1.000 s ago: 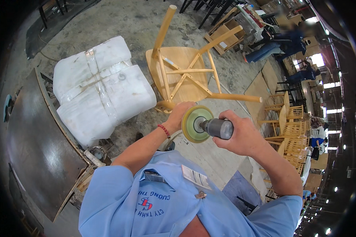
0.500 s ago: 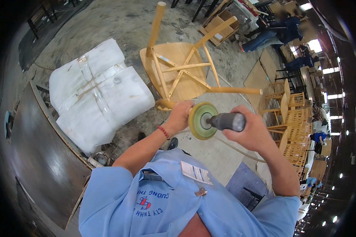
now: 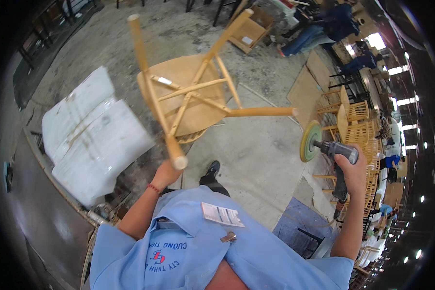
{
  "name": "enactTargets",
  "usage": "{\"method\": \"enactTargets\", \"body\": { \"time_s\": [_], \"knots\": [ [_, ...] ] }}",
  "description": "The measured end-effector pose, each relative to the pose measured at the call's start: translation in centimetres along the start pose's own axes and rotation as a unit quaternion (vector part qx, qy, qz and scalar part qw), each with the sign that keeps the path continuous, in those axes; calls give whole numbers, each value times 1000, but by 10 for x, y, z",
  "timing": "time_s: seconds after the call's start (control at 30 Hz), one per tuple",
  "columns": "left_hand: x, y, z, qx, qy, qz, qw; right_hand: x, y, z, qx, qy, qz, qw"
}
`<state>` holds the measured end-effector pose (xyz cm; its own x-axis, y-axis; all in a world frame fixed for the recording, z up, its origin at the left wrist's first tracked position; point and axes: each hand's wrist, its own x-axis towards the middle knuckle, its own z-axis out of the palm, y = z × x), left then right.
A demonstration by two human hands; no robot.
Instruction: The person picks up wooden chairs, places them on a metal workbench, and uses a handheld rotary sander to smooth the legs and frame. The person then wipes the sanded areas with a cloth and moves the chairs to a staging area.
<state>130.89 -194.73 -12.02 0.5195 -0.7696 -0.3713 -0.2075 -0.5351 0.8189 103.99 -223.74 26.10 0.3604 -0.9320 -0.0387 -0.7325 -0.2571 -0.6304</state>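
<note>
A pale wooden chair (image 3: 188,99) is tipped with its legs and crossed stretchers facing me, the round seat behind them. My left hand (image 3: 166,174) is closed at the nearest leg (image 3: 175,147), close behind its end; the leg partly hides the fingers. Off to the right, my right hand (image 3: 354,169) grips a dark handheld disc sander (image 3: 340,151) by its body. Its round yellow-green pad (image 3: 311,141) faces left, apart from the chair. A hose hangs from the lower end of the handle.
A white wrapped bundle (image 3: 94,137) lies at the left, beside a dark panel (image 3: 48,208). Several wooden chairs (image 3: 357,140) stand along the right. A cardboard box (image 3: 249,34) sits on the floor beyond the chair, and a person (image 3: 319,31) works at the far right.
The sander has moved right, away from the chair leg near my left hand. The chair and my left hand have shifted left, and that leg's end now points toward me.
</note>
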Motion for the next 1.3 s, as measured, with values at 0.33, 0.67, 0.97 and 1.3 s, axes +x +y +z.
{"method": "enactTargets", "body": {
  "time_s": [0.33, 0.67, 0.97, 1.3],
  "knots": [
    [185, 262, 146, -32, 90, 341, 935, 142, 84, -6, -177, -95, -134, 970],
    [218, 302, 167, 18, -61, 212, 975, 255, 80, 9, -257, -62, -221, 939],
    [324, 235, 34, -16, 33, 71, 997, 324, -5, 2, 0, -125, -92, 988],
    [485, 336, -81, -131, 206, 216, 945, 425, -192, 140, -88, -180, -195, 960]
  ]
}}
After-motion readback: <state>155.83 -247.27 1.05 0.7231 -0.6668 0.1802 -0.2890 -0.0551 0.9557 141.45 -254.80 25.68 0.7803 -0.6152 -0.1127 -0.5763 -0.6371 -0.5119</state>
